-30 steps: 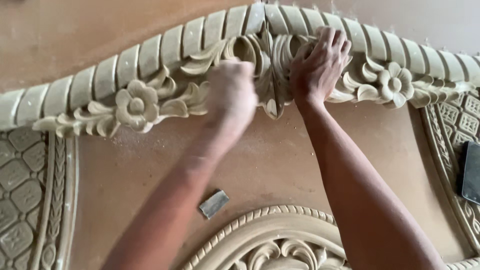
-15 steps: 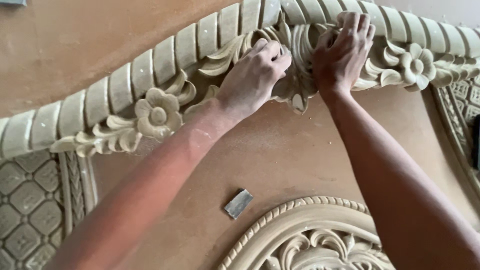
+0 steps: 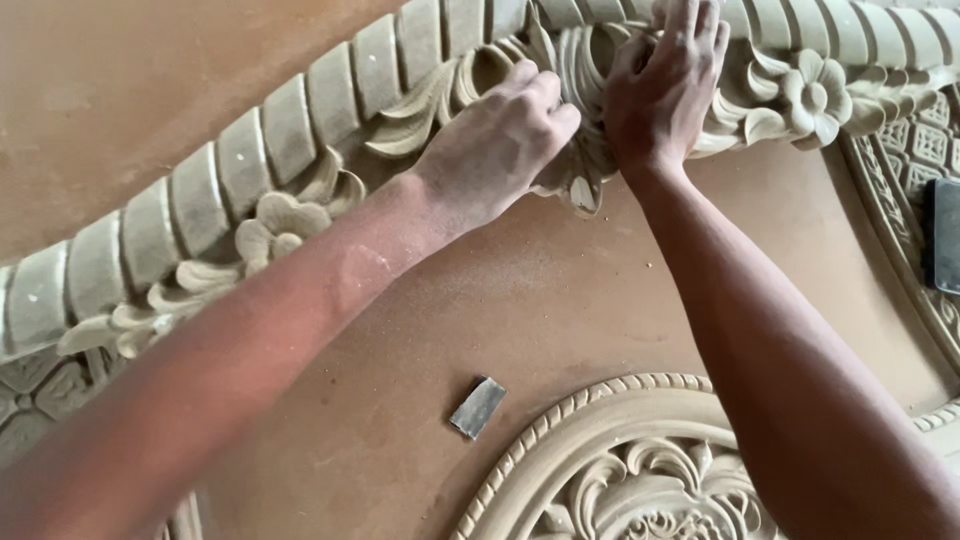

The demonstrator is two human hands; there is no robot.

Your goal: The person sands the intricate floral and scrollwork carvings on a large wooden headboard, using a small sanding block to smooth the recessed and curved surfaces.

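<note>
A pale carved wooden arch [image 3: 300, 110] with ribbed bands, leaves and flowers curves across a brown board [image 3: 560, 290]. My left hand [image 3: 500, 140] is curled against the central leaf ornament [image 3: 580, 185], fingertips pressed into the carving; whether anything is held under the fingers is hidden. My right hand [image 3: 660, 90] lies flat on the same ornament just to the right, fingers slightly apart, holding nothing. Fine wood dust covers both hands and the board.
A small folded grey piece of sandpaper [image 3: 478, 406] lies on the board below my arms. A carved oval medallion [image 3: 640, 470] fills the lower middle. Lattice-carved panels sit at the right [image 3: 925, 140] and lower left [image 3: 40, 385]. A dark flat object [image 3: 945, 235] rests at the right edge.
My left hand has moved right along the arch and come in close to the central ornament. My right hand has stayed on the carving. The view has drawn nearer.
</note>
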